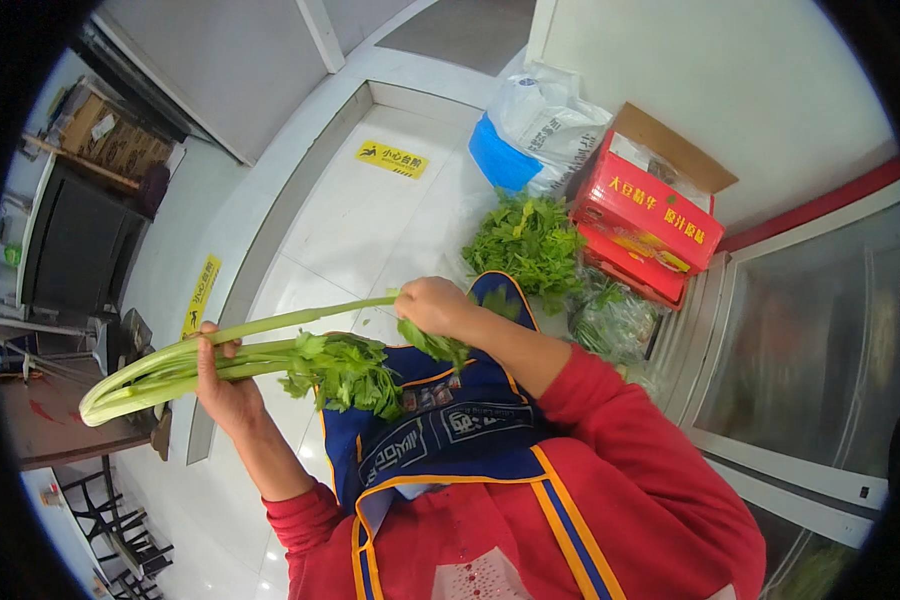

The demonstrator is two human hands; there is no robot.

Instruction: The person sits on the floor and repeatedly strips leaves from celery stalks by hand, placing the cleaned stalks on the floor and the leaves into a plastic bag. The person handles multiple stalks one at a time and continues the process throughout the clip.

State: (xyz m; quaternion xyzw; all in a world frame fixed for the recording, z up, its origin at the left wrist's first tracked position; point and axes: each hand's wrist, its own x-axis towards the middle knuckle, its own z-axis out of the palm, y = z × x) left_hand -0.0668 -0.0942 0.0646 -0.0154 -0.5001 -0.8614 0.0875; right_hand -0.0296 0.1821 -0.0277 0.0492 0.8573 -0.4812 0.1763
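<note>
A bunch of celery [255, 358] stretches across the view, its pale root end [97, 405] far to the left. My left hand [229, 386] grips the stalks near their lower half. One long stalk [307, 315] bends away from the others, and my right hand [433, 306] is closed around its upper end. Leaves [431, 346] hang below my right fingers. The bunch's remaining leaves [345, 375] lie in front of my dark blue apron [450, 431]. Beyond my right hand, a heap of leafy greens [526, 244] rests on the tiled floor.
Plastic bags [544, 135] and red cartons [649, 206] stand by the wall. A clear bag of greens [615, 319] sits near a glass-door cabinet [795, 322]. Yellow warning signs mark the floor [391, 159] and the raised step [201, 296]. Dark chairs [120, 517] are at lower left.
</note>
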